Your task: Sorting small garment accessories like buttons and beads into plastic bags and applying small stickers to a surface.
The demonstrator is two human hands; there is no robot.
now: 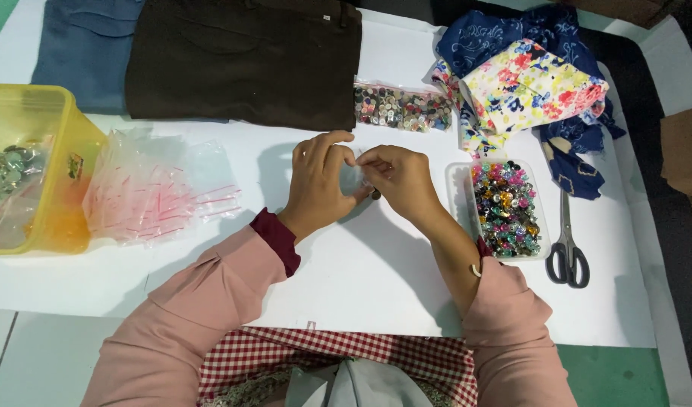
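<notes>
Left hand (320,183) and right hand (398,179) pinch one small clear plastic bag (355,178); clear rectangular tray (459,178) holds multicoloured beads (504,209); yellow plastic tub (56,143) holds silvery buttons (11,167).

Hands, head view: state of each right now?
Left hand: fingers pinched on a small clear bag.
Right hand: pinched on the same bag's other edge.

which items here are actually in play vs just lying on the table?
In play:
left hand and right hand, pinching a small clear bag between them
tray of coloured buttons, beside the right hand
pile of clear bags, near the left hand

Lying about:
scissors
yellow tub
bag of grey buttons
brown cloth
blue cloth
floral fabrics
</notes>
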